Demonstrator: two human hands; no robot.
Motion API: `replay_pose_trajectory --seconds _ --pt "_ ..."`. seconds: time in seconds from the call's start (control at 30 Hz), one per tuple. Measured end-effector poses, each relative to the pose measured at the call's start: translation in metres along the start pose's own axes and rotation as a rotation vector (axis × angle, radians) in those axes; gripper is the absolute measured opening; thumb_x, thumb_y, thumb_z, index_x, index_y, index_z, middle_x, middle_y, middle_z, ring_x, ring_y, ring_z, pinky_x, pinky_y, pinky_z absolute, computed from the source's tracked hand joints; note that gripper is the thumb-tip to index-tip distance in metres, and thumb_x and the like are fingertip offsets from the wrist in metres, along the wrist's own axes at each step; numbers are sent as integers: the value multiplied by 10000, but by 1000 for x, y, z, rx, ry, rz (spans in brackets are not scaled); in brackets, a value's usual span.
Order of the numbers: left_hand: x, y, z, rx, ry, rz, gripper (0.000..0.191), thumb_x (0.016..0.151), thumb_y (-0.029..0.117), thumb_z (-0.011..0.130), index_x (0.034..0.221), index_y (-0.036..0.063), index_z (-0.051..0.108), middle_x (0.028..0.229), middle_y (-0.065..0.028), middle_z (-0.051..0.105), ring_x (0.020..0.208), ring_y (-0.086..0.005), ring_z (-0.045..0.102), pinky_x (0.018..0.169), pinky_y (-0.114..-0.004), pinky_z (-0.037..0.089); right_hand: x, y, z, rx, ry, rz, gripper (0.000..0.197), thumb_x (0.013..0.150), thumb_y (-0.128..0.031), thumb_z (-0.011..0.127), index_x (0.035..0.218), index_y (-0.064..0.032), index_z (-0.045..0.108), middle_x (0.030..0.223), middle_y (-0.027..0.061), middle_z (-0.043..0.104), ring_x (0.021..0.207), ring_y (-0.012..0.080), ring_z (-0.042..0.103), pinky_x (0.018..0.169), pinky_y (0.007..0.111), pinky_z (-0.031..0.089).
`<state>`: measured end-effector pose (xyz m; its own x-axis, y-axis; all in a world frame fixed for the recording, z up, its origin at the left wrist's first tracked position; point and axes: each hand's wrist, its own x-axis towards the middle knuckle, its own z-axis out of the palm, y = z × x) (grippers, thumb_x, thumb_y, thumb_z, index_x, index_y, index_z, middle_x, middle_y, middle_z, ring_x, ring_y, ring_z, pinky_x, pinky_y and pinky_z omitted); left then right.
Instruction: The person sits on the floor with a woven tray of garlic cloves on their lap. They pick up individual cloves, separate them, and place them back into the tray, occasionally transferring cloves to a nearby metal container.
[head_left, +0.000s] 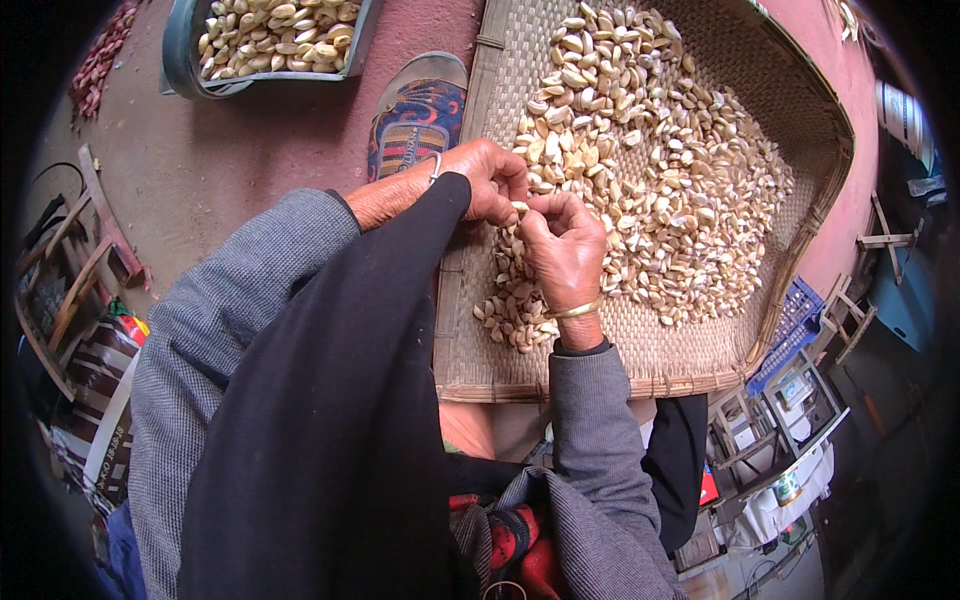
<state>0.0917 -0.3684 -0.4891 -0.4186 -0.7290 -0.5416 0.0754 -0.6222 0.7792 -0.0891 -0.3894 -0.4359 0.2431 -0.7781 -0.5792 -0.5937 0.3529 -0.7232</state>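
My left hand (487, 180) and my right hand (566, 247) meet over the near left part of a woven bamboo tray (465, 352). A small pale garlic clove (519, 207) is pinched between the fingertips of both hands. Many loose garlic cloves (697, 202) lie spread over the tray, with a smaller heap (517, 315) beside my right wrist. A metal bangle circles each wrist. Part of my left fingers is hidden behind the thumb, and what lies in my right palm cannot be seen.
A grey container (259, 79) of larger peeled cloves stands at the upper left on the reddish floor. A patterned slipper (416, 112) is beside the tray. Dark red bulbs or cloves (101, 67) lie far left. Wooden stools (82, 255) and a blue plastic crate (787, 330) stand around.
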Motion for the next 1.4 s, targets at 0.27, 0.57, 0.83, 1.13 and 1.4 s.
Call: replay_pose_trajectory --seconds 0.27,0.57,0.83,1.13,1.4 --pt "1 -1 0 -44 17 7 207 756 113 802 879 28 660 697 7 611 608 -66 553 516 -245 457 0 -1 8 43 93 -57 101 801 -42 691 849 4 615 707 8 620 605 48 542 550 226 465" --pt "-3 7 1 -108 36 -62 273 753 165 838 895 25 653 689 -5 605 565 -70 558 463 -244 462 3 -1 14 -46 180 -156 145 769 -62 713 805 -11 582 662 16 590 571 73 516 542 257 463" --pt "-3 6 1 -148 33 -85 266 767 164 829 905 26 648 696 -14 617 553 -73 570 453 -233 463 4 0 15 -34 182 -161 146 771 -70 710 821 -9 587 675 15 597 584 75 524 551 260 467" --pt "0 1 1 -245 13 -83 220 797 106 789 906 8 625 669 -34 612 501 -97 570 422 -243 449 6 3 15 107 120 -40 151 783 -57 724 830 -18 585 694 -24 575 597 45 496 538 230 442" --pt "-1 -1 0 -428 -37 -39 171 842 89 724 940 1 614 705 -64 627 495 -117 579 407 -242 417 5 -1 12 286 50 104 102 835 -7 666 855 -32 569 702 -32 559 583 21 480 486 195 397"
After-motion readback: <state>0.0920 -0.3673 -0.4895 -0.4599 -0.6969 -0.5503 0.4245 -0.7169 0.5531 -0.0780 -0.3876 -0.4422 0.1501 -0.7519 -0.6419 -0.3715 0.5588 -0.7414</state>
